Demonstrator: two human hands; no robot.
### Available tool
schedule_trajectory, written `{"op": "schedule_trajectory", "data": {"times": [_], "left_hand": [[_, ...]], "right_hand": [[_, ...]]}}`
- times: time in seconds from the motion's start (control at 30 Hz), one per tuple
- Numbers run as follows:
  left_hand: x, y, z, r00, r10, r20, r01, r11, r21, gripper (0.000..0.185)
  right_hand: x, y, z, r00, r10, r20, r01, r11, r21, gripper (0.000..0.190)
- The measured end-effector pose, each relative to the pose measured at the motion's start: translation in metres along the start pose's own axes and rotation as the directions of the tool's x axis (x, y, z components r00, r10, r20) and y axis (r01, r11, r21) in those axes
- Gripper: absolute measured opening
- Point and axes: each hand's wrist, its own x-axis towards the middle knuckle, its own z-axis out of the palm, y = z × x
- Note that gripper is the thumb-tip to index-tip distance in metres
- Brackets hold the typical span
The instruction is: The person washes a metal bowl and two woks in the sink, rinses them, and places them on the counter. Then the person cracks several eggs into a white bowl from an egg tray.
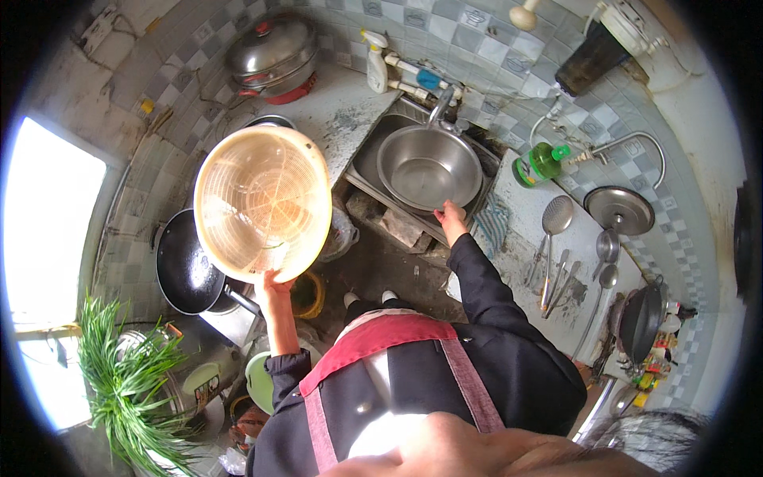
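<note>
My left hand (274, 286) grips the lower rim of a large cream plastic colander (262, 203), which is raised to the left of the sink with its open side showing. At the near rim of a stainless steel basin (429, 170) is my right hand (451, 216), its fingers bent against that rim. The basin rests in the metal sink (371, 143), under the faucet (441, 107), and looks to have a little water in it. A striped cloth (493, 223) lies just right of the sink.
A black wok (188, 262) stands left, behind the colander. A lidded steamer pot (271, 56) and a spray bottle (377, 62) are at the back. Right of the sink are a green bottle (539, 164), a skimmer (557, 217), knives and a pot lid (619, 208). A leafy plant (122, 381) is lower left.
</note>
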Motion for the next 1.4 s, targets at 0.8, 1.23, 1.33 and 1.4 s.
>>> {"op": "schedule_trajectory", "data": {"times": [0.8,1.23,1.33,1.4], "left_hand": [[-0.027,-0.043,0.046,0.987,-0.038,-0.154,0.068,0.978,0.195,0.041],[0.198,-0.010,0.050,0.966,0.202,-0.160,-0.169,0.966,0.198,0.046],[0.246,-0.001,0.033,0.978,0.110,-0.175,-0.091,0.989,0.113,0.054],[0.257,-0.003,0.030,0.988,-0.009,-0.154,0.018,0.998,0.058,0.063]], "right_hand": [[0.056,0.022,-0.024,0.976,0.097,0.196,-0.100,0.995,0.005,0.012],[0.033,0.011,-0.045,0.996,0.068,0.057,-0.048,0.952,-0.301,0.035],[0.042,-0.010,-0.044,0.985,-0.085,0.152,0.138,0.914,-0.381,0.045],[0.051,-0.027,-0.020,0.978,-0.182,0.100,0.202,0.948,-0.246,0.058]]}}
